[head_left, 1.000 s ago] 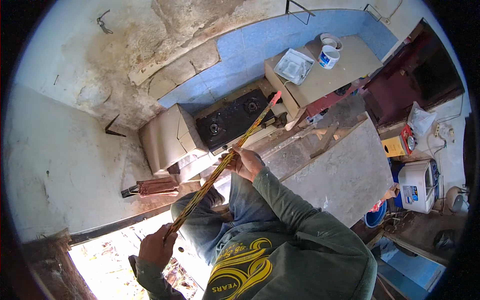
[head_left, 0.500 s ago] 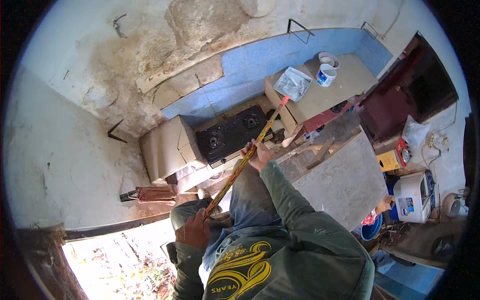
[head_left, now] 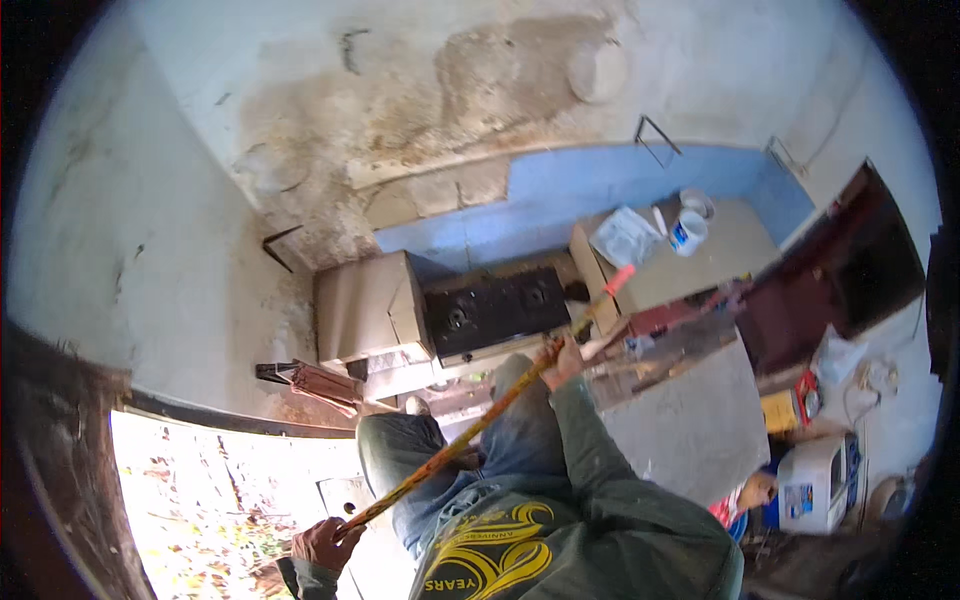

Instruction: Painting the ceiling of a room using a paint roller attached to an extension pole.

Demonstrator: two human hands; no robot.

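Note:
A long thin pole (head_left: 450, 448), yellow and red patterned with a pink-red tip, runs slantwise across my lap. My left hand (head_left: 325, 545) is closed round its lower end, out beside the bright opening at the lower left. Farther up, my right hand (head_left: 563, 363) grips the pole in front of my knees. The pole's tip reaches up over the near left edge of a beige counter (head_left: 735, 245). On that counter lies a whitish paint tray (head_left: 622, 237), just beyond the tip. Beside it stands a white tub with a blue label (head_left: 688, 232), with a pale round container (head_left: 698, 203) behind.
A black two-burner stove (head_left: 497, 310) sits between the counter and a beige block (head_left: 365, 312). A large grey board (head_left: 690, 420) is at my right. Metal brackets (head_left: 655, 135) stick out from the stained wall. Farther right are a white appliance (head_left: 812, 490) and a yellow box (head_left: 780, 410).
My left hand has moved outward to the lower left along with the pole's lower end, farther from my right hand. The view has shifted, so the room appears lower in it.

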